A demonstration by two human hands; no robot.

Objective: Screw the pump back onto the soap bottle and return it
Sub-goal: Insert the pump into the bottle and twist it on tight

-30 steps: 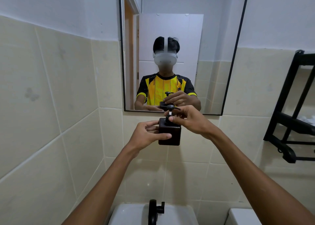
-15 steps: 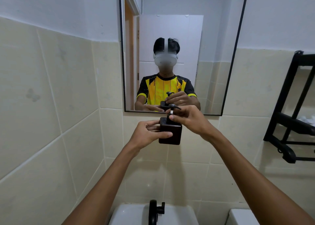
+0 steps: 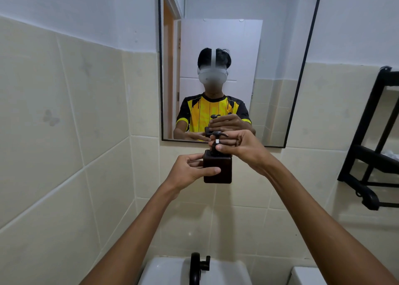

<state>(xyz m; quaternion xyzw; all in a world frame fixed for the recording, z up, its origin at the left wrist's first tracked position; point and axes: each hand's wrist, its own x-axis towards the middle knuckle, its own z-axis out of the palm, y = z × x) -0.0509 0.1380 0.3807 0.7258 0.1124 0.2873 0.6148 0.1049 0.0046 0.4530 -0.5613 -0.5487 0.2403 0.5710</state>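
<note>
A dark brown square soap bottle [image 3: 222,172] is held up in front of the tiled wall, just below the mirror. My left hand [image 3: 190,172] grips its body from the left, thumb across the front. The black pump [image 3: 218,137] stands upright on the bottle's neck, spout pointing right. My right hand [image 3: 239,147] pinches the pump's collar and stem from the right; its fingers hide the neck joint.
A black-framed mirror [image 3: 298,90] hangs straight ahead and reflects a person holding the bottle. Below are a white sink [image 3: 168,271] with a black faucet [image 3: 197,267]. A black metal rack [image 3: 371,146] juts from the wall at right.
The bottle and both hands have barely shifted. My right hand's fingers have turned slightly on the pump's collar.
</note>
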